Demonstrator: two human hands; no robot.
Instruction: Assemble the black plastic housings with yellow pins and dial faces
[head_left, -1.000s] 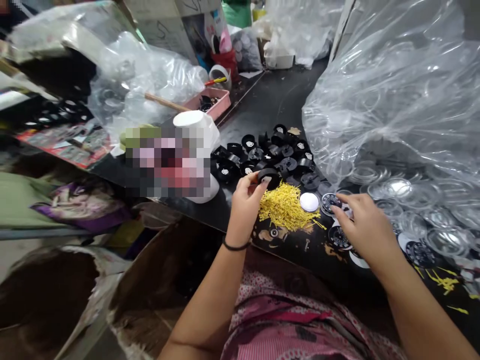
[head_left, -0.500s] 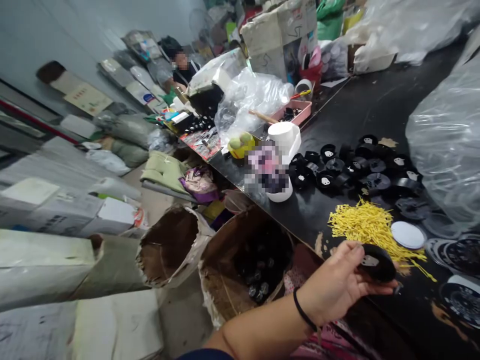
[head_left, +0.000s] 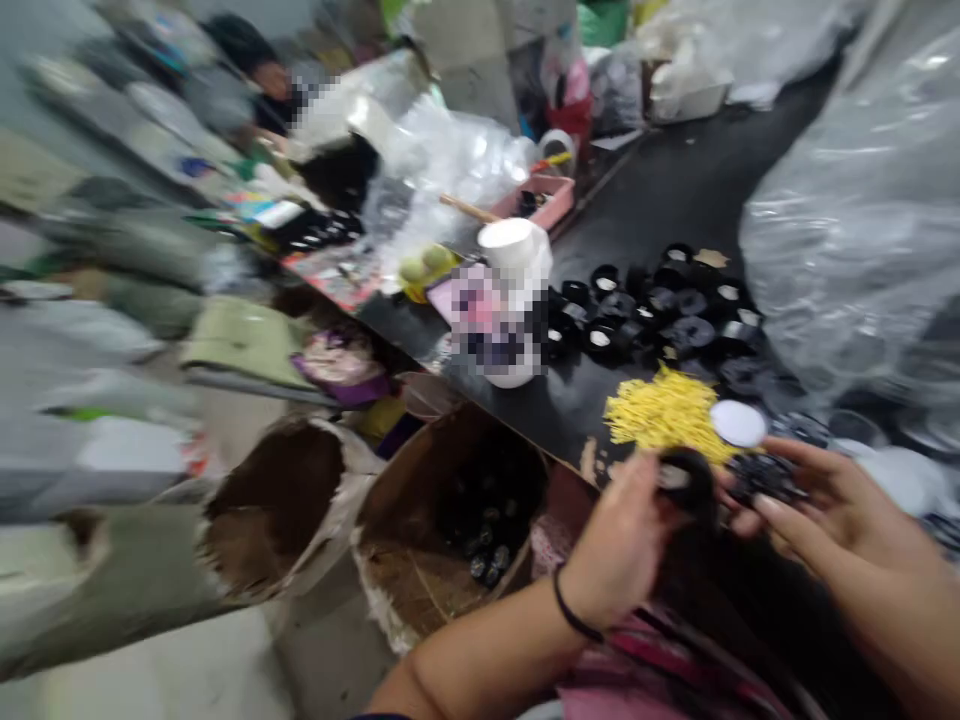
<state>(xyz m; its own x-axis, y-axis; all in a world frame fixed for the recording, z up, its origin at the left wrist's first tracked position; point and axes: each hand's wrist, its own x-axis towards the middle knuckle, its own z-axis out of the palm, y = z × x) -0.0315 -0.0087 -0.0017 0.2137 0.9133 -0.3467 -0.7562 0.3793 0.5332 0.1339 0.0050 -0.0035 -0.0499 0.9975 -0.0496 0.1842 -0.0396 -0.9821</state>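
My left hand (head_left: pixel 622 535), with a black band on its wrist, is closed around a round black plastic housing (head_left: pixel 686 485). Close beside it, my right hand (head_left: pixel 832 520) pinches a dark round dial-like disc (head_left: pixel 765 480) between thumb and fingers. The two pieces are near each other; blur hides whether they touch. Just beyond the hands lies a heap of small yellow plastic pins (head_left: pixel 660 415) with a white disc (head_left: pixel 739 424) at its right side. More black round housings (head_left: pixel 637 315) are spread over the dark table (head_left: pixel 697 170) behind the heap.
Below the table edge stand a large sack-lined bin (head_left: pixel 397 560) with black pieces inside and another open bin (head_left: pixel 277 510). A white cup (head_left: pixel 510 250) and a pink tray (head_left: pixel 551 203) sit farther back. Plastic bags (head_left: pixel 847 210) bulge at the right. Another person (head_left: pixel 259 75) is at the far left.
My right hand has come into view at the right with the dark disc, beside the housing in my left hand. The camera view has shifted, moving the surroundings leftward.
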